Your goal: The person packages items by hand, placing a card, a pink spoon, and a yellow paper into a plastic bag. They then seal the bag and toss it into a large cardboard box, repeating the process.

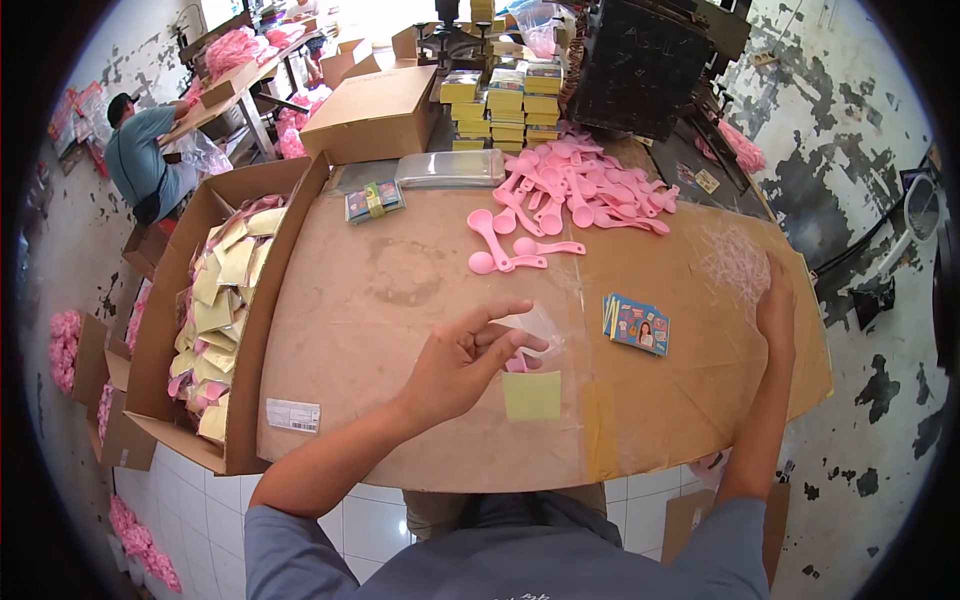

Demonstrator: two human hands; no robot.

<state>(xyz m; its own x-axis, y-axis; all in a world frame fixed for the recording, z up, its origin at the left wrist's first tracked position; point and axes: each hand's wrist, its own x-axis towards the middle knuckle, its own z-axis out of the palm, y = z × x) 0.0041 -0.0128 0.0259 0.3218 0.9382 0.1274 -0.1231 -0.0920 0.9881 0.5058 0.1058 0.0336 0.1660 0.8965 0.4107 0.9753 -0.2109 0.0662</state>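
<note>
My left hand [462, 360] hovers over a small clear plastic bag [545, 325], index finger and thumb apart. A yellow card [532, 396] lies at the bag's near end, and a bit of pink spoon shows under my fingers. My right hand [776, 312] reaches to a heap of thin clear strips [735, 262] at the right; its fingertips are mostly turned away, so its grip is hidden. Between the hands lies a small stack of blue printed cards [637, 325]. Beyond them is a heap of pink measuring spoons [580, 190], a few lying loose in front.
At the left stands an open carton [255, 330] of packed yellow cards and pink pieces. A closed carton [370, 112], a clear plastic case [450, 168], a banded card bundle [375, 202] and card stacks [500, 105] line the back. Another person [145, 150] sits far left.
</note>
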